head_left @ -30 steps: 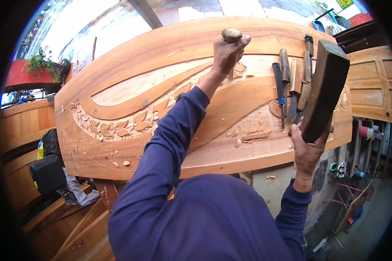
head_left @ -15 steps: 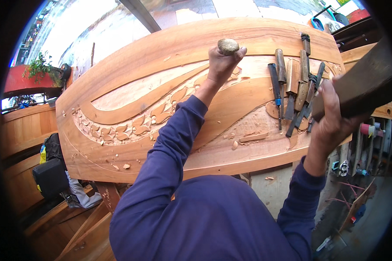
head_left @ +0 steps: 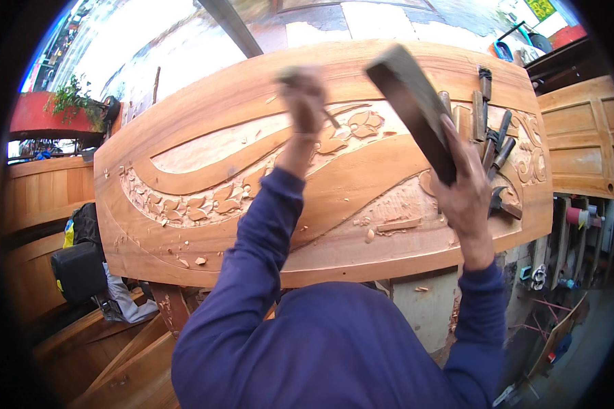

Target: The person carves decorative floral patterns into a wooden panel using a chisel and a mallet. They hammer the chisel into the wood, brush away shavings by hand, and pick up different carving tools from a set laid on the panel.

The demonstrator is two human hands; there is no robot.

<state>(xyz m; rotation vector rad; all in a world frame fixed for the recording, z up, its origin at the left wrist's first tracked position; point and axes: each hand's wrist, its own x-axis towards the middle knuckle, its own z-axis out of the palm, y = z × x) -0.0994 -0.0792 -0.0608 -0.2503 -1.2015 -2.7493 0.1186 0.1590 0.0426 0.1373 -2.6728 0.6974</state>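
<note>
My left hand (head_left: 303,102) is closed around a carving chisel (head_left: 333,120), blurred by motion. The chisel's handle end pokes out above the fist and its blade slants down to the right, near carved leaves. Whether the tip touches wood I cannot tell. In my right hand (head_left: 467,194) is a thick, dark wooden block (head_left: 416,105), gripped at its lower end and tilted up to the left above the panel. Below both hands lies a large wooden panel (head_left: 361,266) with a curved band of carved flowers and leaves (head_left: 215,199).
Several chisels and gouges (head_left: 491,129) lie on the panel's right side, partly hidden behind the block. Wood chips and a loose sliver (head_left: 398,225) are scattered nearby. A black case (head_left: 80,275) stands at left. A panelled wooden door (head_left: 583,136) is at right.
My left hand has moved left with the chisel, which now leans so its blade shows. My right hand has swung the block leftward, in from the right edge.
</note>
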